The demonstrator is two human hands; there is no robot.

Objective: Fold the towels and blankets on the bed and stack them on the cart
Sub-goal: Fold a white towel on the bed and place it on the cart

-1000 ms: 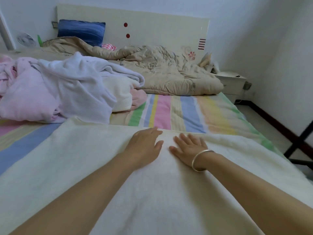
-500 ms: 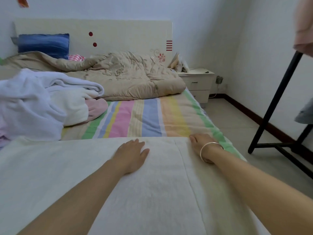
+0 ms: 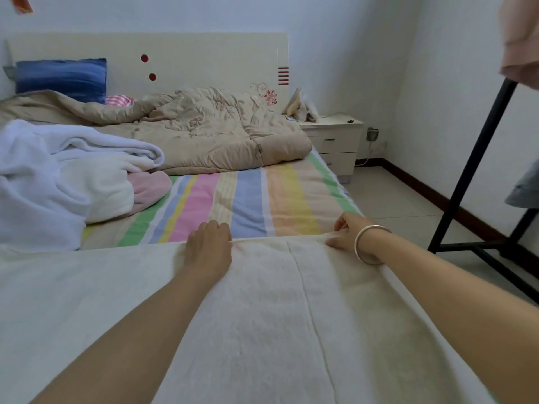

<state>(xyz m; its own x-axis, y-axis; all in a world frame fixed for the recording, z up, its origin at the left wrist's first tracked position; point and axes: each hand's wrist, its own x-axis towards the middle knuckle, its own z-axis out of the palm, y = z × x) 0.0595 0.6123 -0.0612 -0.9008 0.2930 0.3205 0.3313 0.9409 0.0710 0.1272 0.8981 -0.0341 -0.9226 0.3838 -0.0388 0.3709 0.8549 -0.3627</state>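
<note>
A large cream towel (image 3: 262,316) lies spread flat across the near end of the striped bed (image 3: 248,196). My left hand (image 3: 208,246) grips its far edge near the middle, fingers curled over the hem. My right hand (image 3: 348,231), with a silver bangle on the wrist, pinches the same edge close to the bed's right side, lifting a small ridge of cloth. A heap of white, cream and pink towels (image 3: 64,176) sits unfolded at the left. No cart is in view.
A crumpled beige quilt (image 3: 204,129) and a blue pillow (image 3: 61,78) lie by the headboard. A white nightstand (image 3: 332,141) stands at the far right. A black metal rack (image 3: 472,170) with hanging clothes stands on the tiled floor to the right.
Both hands went from lying flat on the towel to taking hold of its far edge. The right hand slid right to the bed's side. My view turned right.
</note>
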